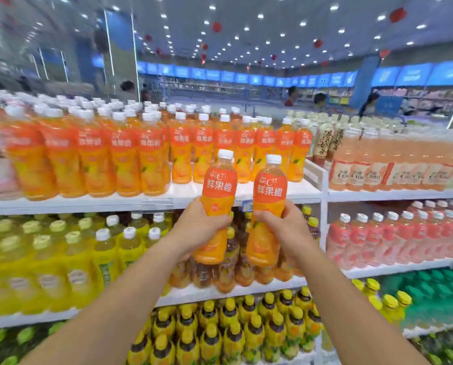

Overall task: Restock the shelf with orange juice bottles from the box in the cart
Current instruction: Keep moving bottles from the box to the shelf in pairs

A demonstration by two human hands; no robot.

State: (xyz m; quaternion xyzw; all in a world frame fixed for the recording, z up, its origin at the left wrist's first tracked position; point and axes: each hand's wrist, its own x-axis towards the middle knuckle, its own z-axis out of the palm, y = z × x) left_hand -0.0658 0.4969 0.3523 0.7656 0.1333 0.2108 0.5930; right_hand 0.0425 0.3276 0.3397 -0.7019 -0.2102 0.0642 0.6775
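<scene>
Both hands up in front of the drinks shelving, one bottle each.

- Left hand [195,229]: fingers curled tight round the lower half of the left orange juice bottle [219,184]. Bottle upright, white cap on, label facing the camera.
- Right hand [286,227]: same wrap-around grip on the right orange juice bottle [269,192]. Upright, capped, just beside the left one but not touching it.
- Both bottles are held in the air before the front edge of the top shelf [280,191], over its bare white strip.

Surroundings:
- Matching stocked orange juice bottles [125,159] fill the top shelf. On the left they stand right at the front edge; behind the held pair they sit further back, which leaves the bare strip.
- White divider [315,175] closes that bay on the right. Beyond it are brown-labelled tea bottles [326,143] and pale peach drink bottles [378,167].
- Blue price tag [246,206] on the shelf lip, between the two held bottles.
- Next shelf down: yellow drink bottles [75,259] on the left, dark amber bottles [230,275] directly behind the hands, pink drink bottles [404,238] on the right.
- Lower still: yellow-capped dark bottles [233,333] and green bottles [436,288].
- Background is blurred: blue wall signs, ceiling spotlights, a few people far off.

Nothing stands between the held bottles and the bare strip.
</scene>
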